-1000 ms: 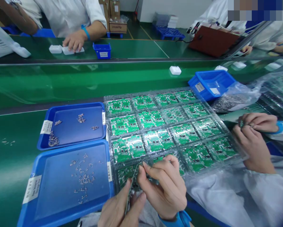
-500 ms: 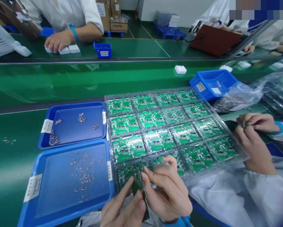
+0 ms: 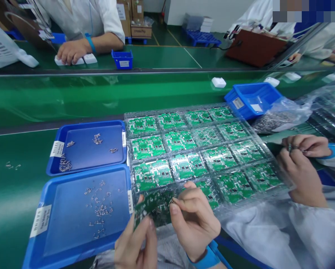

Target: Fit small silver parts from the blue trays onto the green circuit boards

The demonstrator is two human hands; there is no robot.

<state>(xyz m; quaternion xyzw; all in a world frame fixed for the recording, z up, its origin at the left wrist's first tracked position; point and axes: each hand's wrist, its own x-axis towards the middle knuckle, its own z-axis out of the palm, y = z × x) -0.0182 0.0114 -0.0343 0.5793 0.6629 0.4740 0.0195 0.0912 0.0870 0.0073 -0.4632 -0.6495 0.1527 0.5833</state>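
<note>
A green circuit board (image 3: 153,205) is held tilted by my left hand (image 3: 136,239), fingers closed on its near and left edges. At the board's right end my right hand (image 3: 198,220) pinches a tiny metal part (image 3: 172,201), whose exact shape I cannot make out. Beyond both hands lies a clear blister tray (image 3: 129,158) with rows of green boards in its pockets. To the left, a light blue tray (image 3: 63,209) bears scattered small bent metal pieces (image 3: 101,210). Behind it a darker blue tray (image 3: 83,158) has little piles of metal parts (image 3: 65,163).
At right, a co-worker's hands (image 3: 301,168) hold a small part close to the blister tray. A blue bin (image 3: 257,98) and a bag of metal parts (image 3: 279,116) stand behind. White pieces (image 3: 219,82) lie on the green conveyor (image 3: 156,87). Another person's hand (image 3: 73,51) is across it.
My left hand has turned the board from nearly edge-on to show more of its face, shifting left. My right hand keeps its pinch. The white piece on the conveyor has moved slightly right.
</note>
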